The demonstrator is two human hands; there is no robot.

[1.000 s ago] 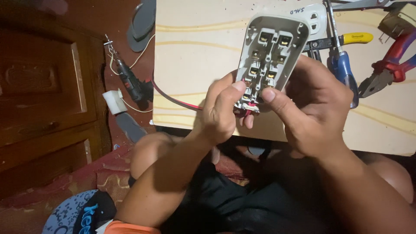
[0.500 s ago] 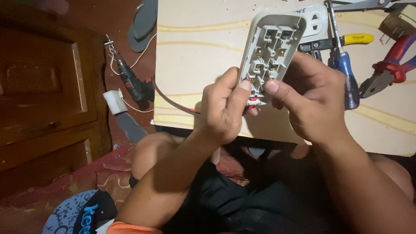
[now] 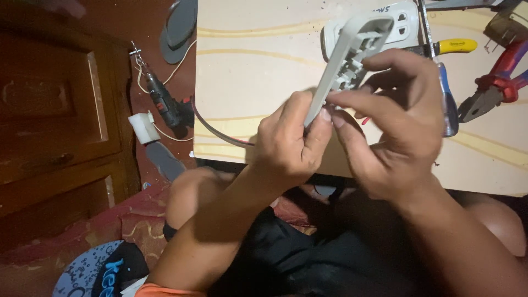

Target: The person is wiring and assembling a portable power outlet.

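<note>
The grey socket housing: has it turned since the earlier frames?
Yes. The grey socket housing, held by both hands, has turned edge-on; its open inside no longer faces the camera, while the white socket cover behind lies unmoved.

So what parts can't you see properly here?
- Inside of the grey socket casing, head view: turned edge-on, so its contacts are mostly hidden.
- Where the red wire joins: covered by the right hand and left hand.
- Red pliers: handles cut off by the right edge.
- White socket cover: partly behind the casing.
- Screwdriver tip: hidden behind the right hand.
</note>
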